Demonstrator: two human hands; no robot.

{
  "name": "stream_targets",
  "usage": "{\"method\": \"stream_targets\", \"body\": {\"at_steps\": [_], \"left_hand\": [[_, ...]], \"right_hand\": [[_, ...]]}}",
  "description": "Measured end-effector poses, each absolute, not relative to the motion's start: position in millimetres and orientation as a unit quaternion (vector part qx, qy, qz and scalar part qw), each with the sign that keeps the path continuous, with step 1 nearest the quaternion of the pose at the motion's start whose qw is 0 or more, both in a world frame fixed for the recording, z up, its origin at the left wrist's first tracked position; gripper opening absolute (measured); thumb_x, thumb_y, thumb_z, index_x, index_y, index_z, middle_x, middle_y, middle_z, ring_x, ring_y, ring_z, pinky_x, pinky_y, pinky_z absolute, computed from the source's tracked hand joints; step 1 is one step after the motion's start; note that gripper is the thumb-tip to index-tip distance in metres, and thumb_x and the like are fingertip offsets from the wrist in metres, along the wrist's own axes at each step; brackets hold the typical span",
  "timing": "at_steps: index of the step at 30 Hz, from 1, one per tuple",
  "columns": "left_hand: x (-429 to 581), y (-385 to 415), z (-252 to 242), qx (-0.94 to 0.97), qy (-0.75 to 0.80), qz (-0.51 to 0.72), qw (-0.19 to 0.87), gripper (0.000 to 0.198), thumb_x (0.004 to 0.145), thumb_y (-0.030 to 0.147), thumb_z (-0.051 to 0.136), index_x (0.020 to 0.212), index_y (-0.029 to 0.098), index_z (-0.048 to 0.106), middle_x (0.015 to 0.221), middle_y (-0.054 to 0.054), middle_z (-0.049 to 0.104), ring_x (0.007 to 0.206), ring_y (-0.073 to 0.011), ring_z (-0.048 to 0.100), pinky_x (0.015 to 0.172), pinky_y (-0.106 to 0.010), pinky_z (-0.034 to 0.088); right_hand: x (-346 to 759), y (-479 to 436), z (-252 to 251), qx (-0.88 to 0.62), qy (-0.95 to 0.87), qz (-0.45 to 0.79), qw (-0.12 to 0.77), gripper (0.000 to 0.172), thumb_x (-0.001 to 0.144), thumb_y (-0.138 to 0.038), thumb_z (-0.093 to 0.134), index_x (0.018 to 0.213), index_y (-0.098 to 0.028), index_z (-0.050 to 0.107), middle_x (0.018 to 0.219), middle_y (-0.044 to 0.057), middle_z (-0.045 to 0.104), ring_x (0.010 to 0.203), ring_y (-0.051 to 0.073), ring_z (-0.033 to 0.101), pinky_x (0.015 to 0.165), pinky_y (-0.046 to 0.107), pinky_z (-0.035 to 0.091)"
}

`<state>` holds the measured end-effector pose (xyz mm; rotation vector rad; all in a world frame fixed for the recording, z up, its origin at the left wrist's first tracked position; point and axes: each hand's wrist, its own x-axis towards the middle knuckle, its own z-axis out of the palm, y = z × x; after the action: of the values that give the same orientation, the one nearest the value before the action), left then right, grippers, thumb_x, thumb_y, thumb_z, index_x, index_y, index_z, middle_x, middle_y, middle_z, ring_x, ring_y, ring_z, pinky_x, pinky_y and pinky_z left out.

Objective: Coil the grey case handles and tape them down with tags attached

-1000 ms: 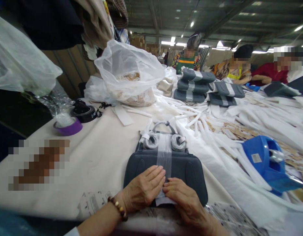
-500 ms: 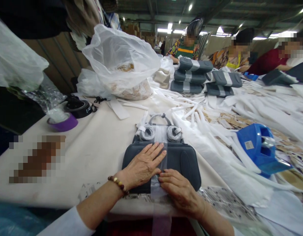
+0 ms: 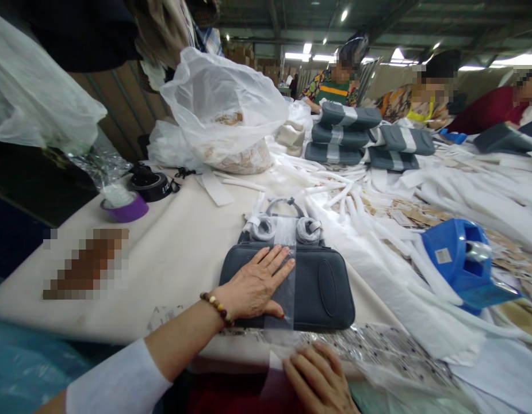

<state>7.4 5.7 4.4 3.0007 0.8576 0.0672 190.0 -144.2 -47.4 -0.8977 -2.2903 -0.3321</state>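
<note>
A dark grey bag (image 3: pixel 311 290) lies flat on the table in front of me, its wrapped straps (image 3: pixel 262 229) rolled up at the far end beside a loop handle (image 3: pixel 287 202). Down its middle runs a translucent plastic strip (image 3: pixel 287 282), which continues over the table's near edge. My left hand (image 3: pixel 257 284) presses flat on the bag and strip, fingers spread, thumb out. Below the bag, at the table edge, my right hand (image 3: pixel 320 376) has its fingers curled at the hanging part of the strip; its fingertips are partly blurred.
Rolls of purple tape (image 3: pixel 125 210) and black tape (image 3: pixel 149 184) stand at the left. Behind is a large clear plastic bag (image 3: pixel 226 115). Stacked grey bags (image 3: pixel 345 135) lie at the back, near co-workers. A blue tape dispenser (image 3: pixel 458 261) sits at right among white strips.
My right hand has moved from the bag's middle down toward me, past the bag's near edge. My left hand stays flat on the bag. The view has shifted slightly left.
</note>
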Motion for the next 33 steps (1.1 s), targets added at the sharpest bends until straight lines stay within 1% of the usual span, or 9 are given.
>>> {"method": "stream_targets", "body": {"at_steps": [3, 8, 15, 18, 21, 24, 28, 31, 33], "left_hand": [[8, 5, 5, 0.961, 0.274, 0.024, 0.01, 0.101, 0.064, 0.069, 0.059, 0.139, 0.009, 0.027, 0.147, -0.024, 0.022, 0.137, -0.0346, 0.018, 0.109, -0.046, 0.016], [13, 4, 10, 0.958, 0.286, -0.001, 0.016, 0.103, 0.061, 0.069, 0.063, 0.138, 0.009, 0.03, 0.147, -0.025, 0.023, 0.136, -0.0353, 0.021, 0.109, -0.046, 0.019], [19, 7, 21, 0.955, 0.294, -0.024, 0.027, 0.101, 0.057, 0.063, 0.071, 0.134, 0.008, 0.035, 0.144, -0.026, 0.029, 0.133, -0.0358, 0.028, 0.106, -0.046, 0.024], [20, 8, 20, 0.955, 0.294, -0.033, 0.027, 0.101, 0.057, 0.063, 0.07, 0.134, 0.008, 0.034, 0.144, -0.026, 0.028, 0.134, -0.0359, 0.027, 0.106, -0.047, 0.024], [21, 7, 18, 0.954, 0.297, -0.031, 0.026, 0.098, 0.061, 0.063, 0.068, 0.134, 0.007, 0.034, 0.144, -0.027, 0.027, 0.134, -0.0364, 0.026, 0.106, -0.048, 0.023], [22, 6, 18, 0.952, 0.303, -0.036, 0.027, 0.099, 0.06, 0.062, 0.07, 0.134, 0.006, 0.034, 0.145, -0.026, 0.026, 0.135, -0.0362, 0.024, 0.107, -0.049, 0.022], [21, 4, 17, 0.95, 0.31, -0.031, 0.032, 0.102, 0.057, 0.062, 0.071, 0.135, 0.007, 0.034, 0.146, -0.025, 0.025, 0.136, -0.035, 0.022, 0.108, -0.047, 0.02], [17, 4, 13, 0.952, 0.304, -0.011, 0.034, 0.098, 0.062, 0.062, 0.067, 0.136, 0.008, 0.032, 0.146, -0.024, 0.025, 0.136, -0.0343, 0.021, 0.109, -0.046, 0.019], [15, 5, 11, 0.953, 0.301, -0.003, 0.037, 0.092, 0.066, 0.056, 0.067, 0.136, 0.008, 0.031, 0.147, -0.024, 0.024, 0.137, -0.0336, 0.02, 0.109, -0.045, 0.018]], "right_hand": [[174, -142, -42, -0.344, -0.875, -0.071, 0.333, 0.03, 0.093, -0.009, 0.035, 0.094, -0.014, 0.064, 0.08, 0.002, 0.071, 0.079, 0.014, 0.063, 0.084, 0.028, 0.047], [157, -138, -28, -0.332, -0.868, -0.025, 0.367, 0.032, 0.092, -0.005, 0.031, 0.087, -0.011, 0.062, 0.068, 0.004, 0.066, 0.067, 0.015, 0.059, 0.071, 0.027, 0.05], [155, -145, -27, -0.328, -0.872, -0.011, 0.364, 0.032, 0.091, -0.004, 0.03, 0.083, -0.01, 0.06, 0.062, 0.004, 0.06, 0.061, 0.015, 0.053, 0.064, 0.028, 0.047], [153, -149, -29, -0.321, -0.879, 0.02, 0.351, 0.035, 0.093, -0.009, 0.026, 0.084, -0.01, 0.06, 0.064, 0.005, 0.059, 0.062, 0.016, 0.051, 0.063, 0.03, 0.046], [147, -150, -29, -0.314, -0.883, 0.045, 0.346, 0.038, 0.093, -0.009, 0.024, 0.078, -0.011, 0.059, 0.061, 0.005, 0.055, 0.059, 0.015, 0.046, 0.06, 0.028, 0.044], [143, -146, -20, -0.297, -0.888, 0.045, 0.348, 0.038, 0.093, -0.008, 0.025, 0.073, -0.011, 0.058, 0.059, 0.004, 0.052, 0.058, 0.015, 0.043, 0.058, 0.029, 0.041], [153, -131, 4, -0.286, -0.889, 0.076, 0.349, 0.038, 0.094, -0.012, 0.024, 0.081, -0.01, 0.059, 0.062, 0.005, 0.053, 0.061, 0.016, 0.044, 0.059, 0.03, 0.04], [171, -108, 18, -0.315, -0.865, 0.087, 0.38, 0.032, 0.094, -0.012, 0.03, 0.084, -0.012, 0.06, 0.065, 0.005, 0.054, 0.064, 0.015, 0.046, 0.059, 0.028, 0.04], [181, -88, 21, -0.333, -0.856, 0.078, 0.388, 0.029, 0.093, -0.014, 0.034, 0.083, -0.014, 0.061, 0.065, 0.004, 0.054, 0.064, 0.015, 0.047, 0.058, 0.027, 0.04]]}}
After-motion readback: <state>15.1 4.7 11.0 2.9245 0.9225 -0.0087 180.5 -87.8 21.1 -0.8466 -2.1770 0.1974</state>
